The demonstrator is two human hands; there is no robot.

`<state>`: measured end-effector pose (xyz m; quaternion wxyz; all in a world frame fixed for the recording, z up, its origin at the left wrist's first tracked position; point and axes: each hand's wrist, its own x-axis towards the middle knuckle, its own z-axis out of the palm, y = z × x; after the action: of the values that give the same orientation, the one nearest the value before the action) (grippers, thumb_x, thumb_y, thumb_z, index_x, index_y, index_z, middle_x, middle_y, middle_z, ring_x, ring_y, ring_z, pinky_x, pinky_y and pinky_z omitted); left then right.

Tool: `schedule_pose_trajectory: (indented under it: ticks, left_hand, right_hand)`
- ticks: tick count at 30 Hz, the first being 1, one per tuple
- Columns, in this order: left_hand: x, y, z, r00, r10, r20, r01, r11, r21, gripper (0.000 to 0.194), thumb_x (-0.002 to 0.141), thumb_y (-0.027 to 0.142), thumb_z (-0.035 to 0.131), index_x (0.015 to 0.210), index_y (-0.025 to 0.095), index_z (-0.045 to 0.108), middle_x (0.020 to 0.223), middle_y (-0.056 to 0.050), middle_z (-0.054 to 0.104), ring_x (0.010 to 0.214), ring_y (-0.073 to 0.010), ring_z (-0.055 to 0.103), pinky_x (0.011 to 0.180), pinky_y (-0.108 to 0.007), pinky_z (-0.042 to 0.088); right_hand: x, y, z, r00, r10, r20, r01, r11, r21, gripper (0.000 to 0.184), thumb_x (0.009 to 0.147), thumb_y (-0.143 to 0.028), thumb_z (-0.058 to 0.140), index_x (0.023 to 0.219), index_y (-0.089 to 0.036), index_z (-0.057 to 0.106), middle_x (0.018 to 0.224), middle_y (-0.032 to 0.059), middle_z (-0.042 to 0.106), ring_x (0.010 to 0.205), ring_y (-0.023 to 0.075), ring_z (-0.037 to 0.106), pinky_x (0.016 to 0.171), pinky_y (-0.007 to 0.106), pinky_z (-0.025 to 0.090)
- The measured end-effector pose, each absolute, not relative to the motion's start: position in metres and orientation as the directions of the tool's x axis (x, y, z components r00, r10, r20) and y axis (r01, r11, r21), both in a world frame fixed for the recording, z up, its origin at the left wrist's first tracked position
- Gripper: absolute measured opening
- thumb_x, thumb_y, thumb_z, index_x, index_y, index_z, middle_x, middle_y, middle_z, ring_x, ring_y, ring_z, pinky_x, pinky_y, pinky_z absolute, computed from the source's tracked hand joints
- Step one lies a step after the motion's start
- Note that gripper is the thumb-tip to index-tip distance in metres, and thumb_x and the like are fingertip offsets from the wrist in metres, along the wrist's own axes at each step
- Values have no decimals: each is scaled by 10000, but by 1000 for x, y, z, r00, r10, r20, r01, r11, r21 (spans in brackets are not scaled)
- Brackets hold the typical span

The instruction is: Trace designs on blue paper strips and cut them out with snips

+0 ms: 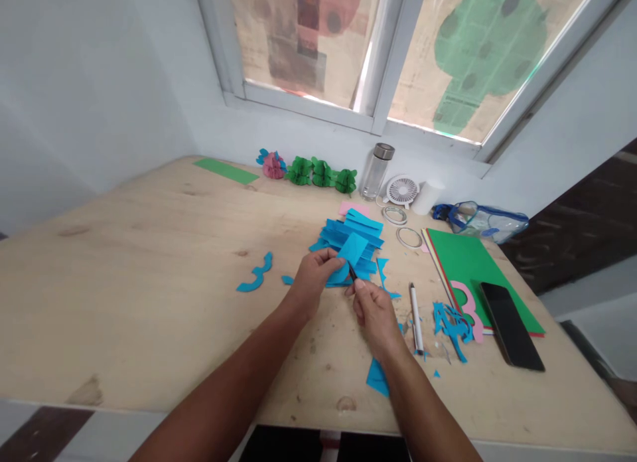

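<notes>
My left hand [314, 276] pinches a blue paper piece [352, 249] with a rounded lower end. In my right hand [374, 310] is a small dark pointed tool [352, 272], its tip at the edge of that paper. The tool looks like scissors, but its handles are hidden by my fingers. A stack of blue paper strips [332, 233] lies under and behind the held piece. To the left rests a scalloped blue cutout [256, 275]. A blue scrap [378, 377] sits partly under my right forearm.
On the right are a white pen [416, 319], blue offcuts [452, 326], a pink scalloped piece [468, 309], green paper sheets [472, 256] and a phone [511, 326]. Behind stand tape rolls [409, 237], a fan [402, 191], a glass bottle [375, 173] and green paper decorations [321, 173].
</notes>
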<state>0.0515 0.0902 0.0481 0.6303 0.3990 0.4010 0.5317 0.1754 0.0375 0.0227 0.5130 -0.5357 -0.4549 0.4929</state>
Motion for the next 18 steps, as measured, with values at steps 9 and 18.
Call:
schedule_pose_trajectory:
  ticks: [9, 18]
  left_hand:
    - [51, 89, 50, 108, 992, -72, -357, 106, 928, 190, 595, 290, 712, 585, 173, 562, 529, 35, 573, 519, -118, 516, 546, -248, 404]
    - [51, 90, 49, 89, 994, -70, -378, 99, 921, 220, 605, 307, 736, 600, 171, 563, 551, 48, 533, 523, -99, 457, 537, -234, 364]
  right_hand:
    - [177, 37, 19, 101, 994, -29, 32, -33, -999, 556, 803, -713, 561, 704, -168, 616, 466, -97, 297, 432, 73, 220, 423, 237, 135]
    - [180, 38, 12, 91, 995, -30, 50, -34, -998, 544, 822, -699, 547, 737, -168, 625, 482, -100, 270, 443, 78, 207, 424, 243, 130]
